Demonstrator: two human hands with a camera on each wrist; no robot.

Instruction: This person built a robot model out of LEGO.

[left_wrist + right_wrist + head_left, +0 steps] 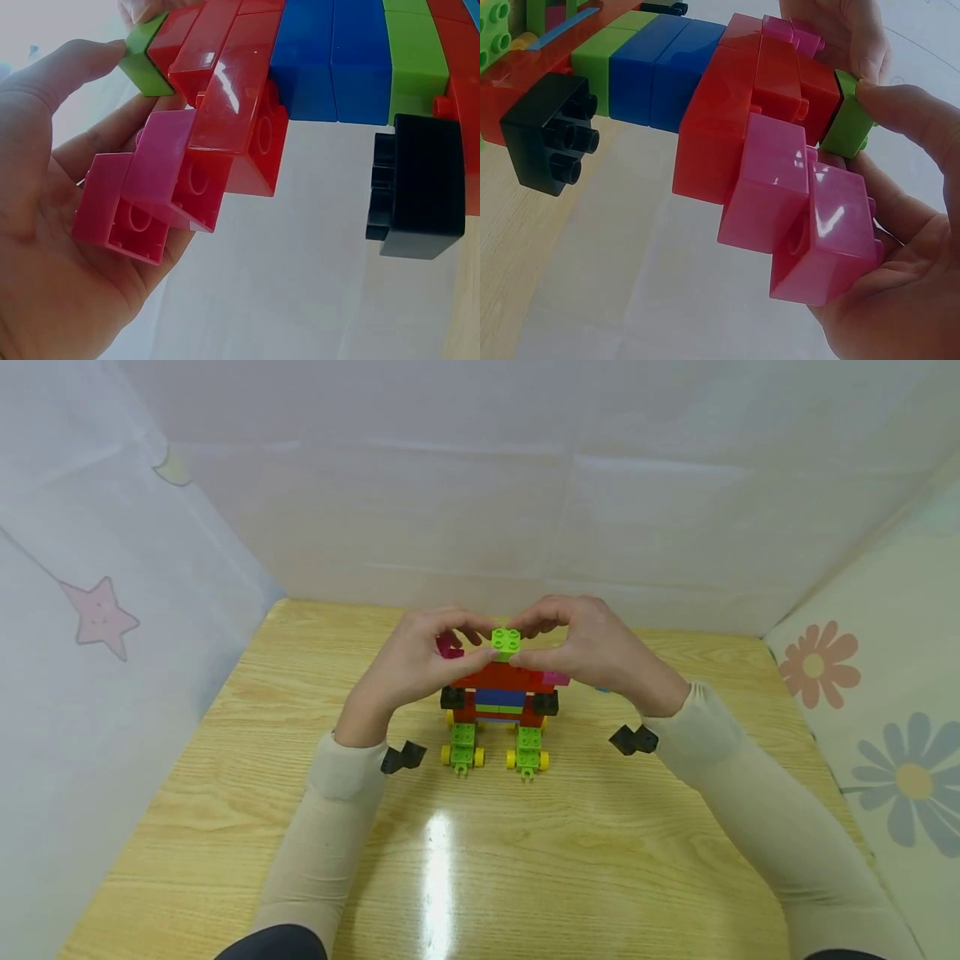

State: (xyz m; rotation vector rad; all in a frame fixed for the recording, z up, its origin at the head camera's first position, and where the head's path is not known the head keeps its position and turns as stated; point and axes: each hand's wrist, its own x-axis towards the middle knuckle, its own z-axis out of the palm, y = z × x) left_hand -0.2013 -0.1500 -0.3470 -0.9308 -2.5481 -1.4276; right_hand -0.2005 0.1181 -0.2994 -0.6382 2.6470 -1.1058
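Observation:
A lime-green building brick (pixel 506 644) with studs on top sits at the top of a figure of stacked bricks. My left hand (pixel 420 652) pinches it from the left, the thumb (pixel 82 64) against its side. From the right, my right hand (pixel 588 639) pinches the same brick with its thumb (pixel 907 112). Beneath it come red bricks (pixel 232 90), then blue bricks (pixel 652 71) and a green layer. Pink bricks (pixel 157 165) step out at each side of the red part, near my palms. Black bricks (pixel 547 135) jut out lower down.
The figure stands on the wooden table (pixel 480 852) on green feet (pixel 462 750) with yellow wheels (pixel 543 760). A small blue piece (pixel 602 689) shows beside my right wrist. Pale sheeting (pixel 450 527) rises behind the table, with patterned sheeting (pixel 885 693) at the right.

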